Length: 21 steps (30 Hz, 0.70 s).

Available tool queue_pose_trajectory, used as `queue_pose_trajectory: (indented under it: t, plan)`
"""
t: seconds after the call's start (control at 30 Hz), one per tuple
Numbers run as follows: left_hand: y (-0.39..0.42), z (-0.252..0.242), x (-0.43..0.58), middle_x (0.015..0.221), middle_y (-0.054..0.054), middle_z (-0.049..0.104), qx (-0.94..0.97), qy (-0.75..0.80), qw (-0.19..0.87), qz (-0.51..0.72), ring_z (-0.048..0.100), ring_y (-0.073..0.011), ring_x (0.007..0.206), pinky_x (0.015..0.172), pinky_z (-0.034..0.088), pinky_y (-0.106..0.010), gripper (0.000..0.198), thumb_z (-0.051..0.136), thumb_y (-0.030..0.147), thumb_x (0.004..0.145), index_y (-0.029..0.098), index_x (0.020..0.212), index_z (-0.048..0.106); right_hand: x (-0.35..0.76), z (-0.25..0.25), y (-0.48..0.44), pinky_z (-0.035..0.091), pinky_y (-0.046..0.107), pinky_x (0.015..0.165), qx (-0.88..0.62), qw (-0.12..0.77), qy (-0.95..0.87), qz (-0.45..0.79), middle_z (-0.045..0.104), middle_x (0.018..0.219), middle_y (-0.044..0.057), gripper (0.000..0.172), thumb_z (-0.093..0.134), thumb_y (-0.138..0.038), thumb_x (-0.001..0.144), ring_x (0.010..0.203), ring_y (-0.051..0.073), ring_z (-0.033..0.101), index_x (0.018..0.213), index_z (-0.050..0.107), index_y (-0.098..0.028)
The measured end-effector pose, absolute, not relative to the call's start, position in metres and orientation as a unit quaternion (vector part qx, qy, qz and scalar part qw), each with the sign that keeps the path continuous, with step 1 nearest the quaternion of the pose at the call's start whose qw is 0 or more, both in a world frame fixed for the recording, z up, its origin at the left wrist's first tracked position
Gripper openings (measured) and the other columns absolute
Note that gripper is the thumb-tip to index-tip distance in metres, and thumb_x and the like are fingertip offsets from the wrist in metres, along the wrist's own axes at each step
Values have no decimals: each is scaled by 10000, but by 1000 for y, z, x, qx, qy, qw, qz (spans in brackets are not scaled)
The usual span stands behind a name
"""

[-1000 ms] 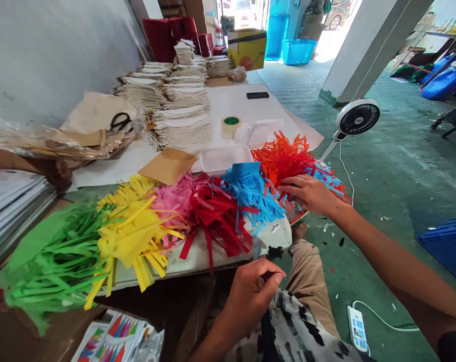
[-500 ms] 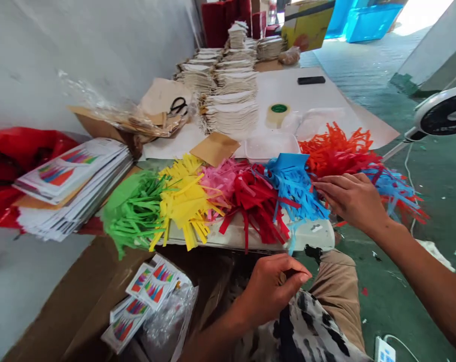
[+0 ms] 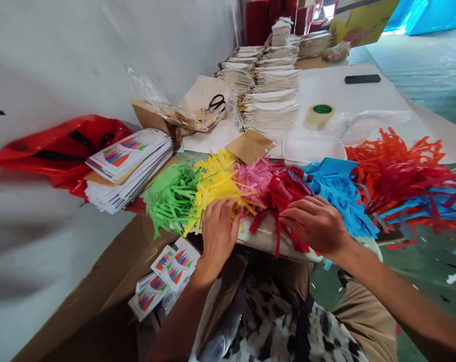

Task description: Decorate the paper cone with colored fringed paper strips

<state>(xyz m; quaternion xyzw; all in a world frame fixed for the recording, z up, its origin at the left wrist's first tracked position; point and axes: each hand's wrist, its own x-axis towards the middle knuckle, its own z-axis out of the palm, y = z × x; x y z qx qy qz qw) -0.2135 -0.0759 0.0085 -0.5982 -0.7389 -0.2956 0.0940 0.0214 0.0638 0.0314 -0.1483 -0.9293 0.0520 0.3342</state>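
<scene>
My left hand (image 3: 218,234) lies on the yellow fringed paper (image 3: 216,176), its fingers resting on the strips and nothing visibly held. My right hand (image 3: 313,226) spreads over the red paper strips (image 3: 284,193), next to the blue fringed paper (image 3: 339,201). Green fringed paper (image 3: 171,198) and pink fringed paper (image 3: 254,176) lie in the same row along the white table edge (image 3: 266,241). An orange-red and blue strip pile (image 3: 397,171) extends past the edge at the right.
Behind the strips stand a plastic tub (image 3: 313,149), a tape roll (image 3: 319,115) and stacks of cream cloth bags (image 3: 273,95). Black-handled scissors (image 3: 216,103) lie further back. At the left are a stack of printed packets (image 3: 130,161) and a red plastic bag (image 3: 58,151).
The view has swung left. My left hand has risen from above my lap onto the yellow strips. My right hand has moved left, from the blue and orange strips to the red strips.
</scene>
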Motion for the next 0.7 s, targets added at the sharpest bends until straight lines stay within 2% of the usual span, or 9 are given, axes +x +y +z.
queue_pose_trajectory:
  t: [0.07, 0.17, 0.3, 0.4, 0.53, 0.63, 0.7]
  plan:
    - [-69, 3, -237, 1338, -156, 688, -613, -748, 119, -226, 598, -329, 1274, 1121, 467, -511, 404, 629, 182, 961, 180, 1365, 631, -4, 31, 66, 476, 392, 824, -155, 296, -942, 43, 784, 1040, 9, 196, 550, -300, 1092, 911, 206, 678, 1037, 736, -271]
    - [-62, -6, -264, 1233, -123, 744, -632, -742, 113, -190, 657, -294, 1166, 1045, 521, -449, 371, 534, 111, 959, 185, 1291, 682, -38, 33, 77, 451, 432, 862, -173, 215, -961, 11, 778, 1126, 44, 248, 486, -226, 1083, 990, 253, 648, 1116, 728, -268]
    - [-66, -5, -291, 1158, -110, 777, -606, -766, 130, -170, 683, -295, 1109, 993, 527, -450, 397, 508, 58, 902, 211, 1182, 743, -59, 30, 99, 367, 461, 805, -224, 154, -960, -61, 752, 893, 110, 202, 543, -139, 982, 909, 299, 587, 904, 714, -215]
    - [-74, 8, -301, 1133, -94, 786, -611, -765, 125, -162, 673, -315, 1136, 1022, 502, -482, 374, 546, 67, 861, 228, 1119, 764, -58, 24, 108, 326, 471, 789, -260, 155, -948, -96, 717, 810, 126, 197, 567, -118, 934, 870, 304, 552, 803, 687, -203]
    - [-75, 33, -293, 1061, -47, 790, -636, -736, 90, -214, 676, -296, 1100, 1049, 481, -467, 263, 612, 131, 822, 247, 1008, 757, -59, 25, 110, 325, 511, 872, -271, 182, -938, -114, 699, 860, 115, 182, 580, -140, 920, 952, 311, 548, 791, 688, -212]
    - [-58, 45, -273, 1108, -66, 782, -620, -716, 105, -304, 685, -266, 1090, 1037, 487, -423, 229, 601, 234, 946, 218, 1135, 728, -72, 31, 116, 313, 536, 964, -278, 202, -933, -109, 710, 922, 111, 203, 553, -168, 957, 1020, 311, 553, 831, 705, -213]
    - [-40, 45, -258, 1216, -80, 769, -661, -676, 81, -317, 675, -249, 1173, 1084, 466, -403, 274, 600, 314, 1013, 208, 1246, 695, -85, 33, 126, 296, 550, 1013, -287, 198, -932, -99, 724, 958, 122, 222, 525, -155, 970, 1032, 313, 559, 870, 717, -200]
